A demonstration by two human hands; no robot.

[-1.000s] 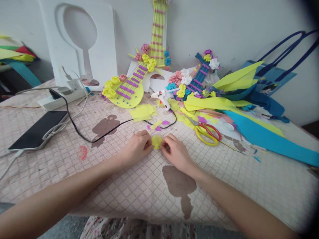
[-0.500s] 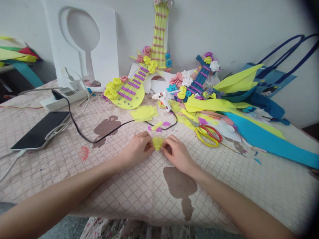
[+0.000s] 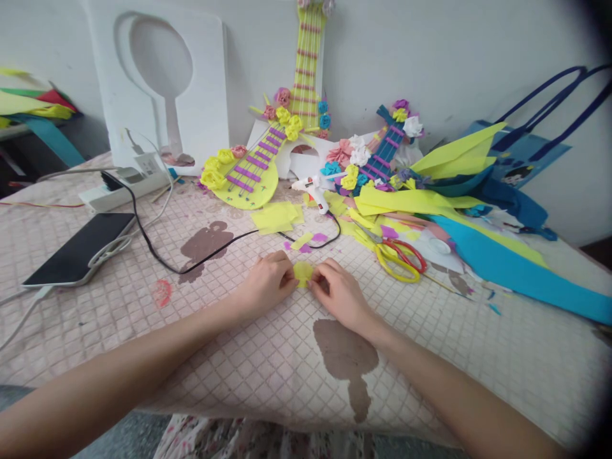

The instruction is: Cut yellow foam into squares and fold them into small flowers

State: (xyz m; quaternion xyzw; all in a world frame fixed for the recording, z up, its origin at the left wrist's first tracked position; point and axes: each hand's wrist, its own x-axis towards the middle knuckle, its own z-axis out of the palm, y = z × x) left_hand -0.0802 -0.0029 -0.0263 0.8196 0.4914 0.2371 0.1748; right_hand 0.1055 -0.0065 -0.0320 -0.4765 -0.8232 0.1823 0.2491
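Note:
A small piece of yellow crepe paper (image 3: 303, 273) is stretched between my two hands, low over the quilted cloth. My left hand (image 3: 272, 279) pinches its left edge, thumb and fingers pressed together. On the opposite edge, my right hand (image 3: 337, 287) has the paper pinched the same way. Just beyond the hands lie a small yellow strip (image 3: 301, 241) and purple scraps (image 3: 319, 238). A stack of yellow paper squares (image 3: 277, 217) rests farther back, beside a white glue gun (image 3: 313, 193).
Yellow-handled scissors (image 3: 394, 262) and long blue crepe paper (image 3: 516, 268) lie right. Flower-trimmed paper guitars (image 3: 251, 182) stand at the back. Left are a phone (image 3: 79, 250), a power strip (image 3: 124, 188) and a black cord (image 3: 155, 258) crossing the cloth. A blue bag (image 3: 530, 156) stands far right.
Almost nothing differs. Both hands keep their pinch on the yellow paper in the same spot; the whole view has shifted very slightly.

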